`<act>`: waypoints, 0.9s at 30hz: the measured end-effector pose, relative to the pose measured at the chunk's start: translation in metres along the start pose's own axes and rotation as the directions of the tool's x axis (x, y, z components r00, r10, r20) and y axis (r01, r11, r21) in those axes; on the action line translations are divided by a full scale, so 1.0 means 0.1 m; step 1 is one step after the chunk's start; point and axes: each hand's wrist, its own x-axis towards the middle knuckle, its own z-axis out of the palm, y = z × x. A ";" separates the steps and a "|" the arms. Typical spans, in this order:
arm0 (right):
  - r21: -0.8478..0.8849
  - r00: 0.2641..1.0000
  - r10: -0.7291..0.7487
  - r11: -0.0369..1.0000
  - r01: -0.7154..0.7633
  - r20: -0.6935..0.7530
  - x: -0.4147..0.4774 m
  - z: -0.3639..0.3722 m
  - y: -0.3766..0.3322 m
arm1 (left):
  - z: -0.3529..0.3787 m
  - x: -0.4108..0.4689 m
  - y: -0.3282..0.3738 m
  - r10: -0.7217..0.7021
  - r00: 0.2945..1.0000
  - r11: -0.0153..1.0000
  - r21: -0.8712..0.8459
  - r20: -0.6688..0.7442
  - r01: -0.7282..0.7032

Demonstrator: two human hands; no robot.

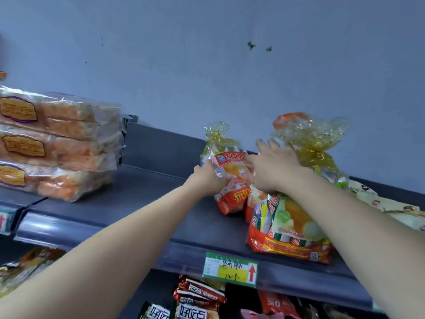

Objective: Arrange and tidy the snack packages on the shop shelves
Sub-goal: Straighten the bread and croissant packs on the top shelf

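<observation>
Two orange snack bags with gold-tied tops stand on the dark top shelf. My left hand grips the left side of the smaller bag, which stands upright near the wall. My right hand lies with fingers spread across the upper part of the larger bag, between the two bags; that bag leans toward the shelf's front edge. The larger bag's crinkled gold top rises behind my right hand.
A stack of clear-wrapped cake packs sits at the shelf's left. A pale patterned package lies at the right. A green price label hangs on the shelf edge. Red and dark snack packets fill the lower shelf.
</observation>
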 end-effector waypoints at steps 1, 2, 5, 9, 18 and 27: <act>0.004 0.998 0.023 1.000 -0.023 0.063 0.04 0.03 0.02 | -0.02 0.11 0.01 -0.012 1.000 0.998 -0.068 0.018 0.014; 0.021 0.992 0.038 0.999 -0.041 0.116 0.06 0.06 0.05 | -0.03 0.21 0.02 -0.034 0.999 0.986 -0.163 0.039 0.040; 0.078 0.988 0.051 0.995 -0.063 0.145 0.03 0.11 0.14 | -0.05 0.43 0.03 -0.144 0.977 0.852 -0.482 0.159 0.204; 0.147 0.993 0.105 0.983 -0.111 0.051 -0.03 0.14 0.20 | 0.01 0.56 0.08 -0.157 0.961 0.761 -0.592 0.228 0.265; 0.140 0.984 0.176 0.975 -0.171 -0.025 -0.19 0.17 0.26 | 0.09 0.40 0.59 0.456 0.862 0.874 -0.073 -0.222 -0.481; 0.270 0.989 0.122 0.958 -0.096 -0.082 -0.20 0.21 0.28 | -0.02 0.44 0.49 0.455 0.851 0.873 -0.060 -0.263 -0.485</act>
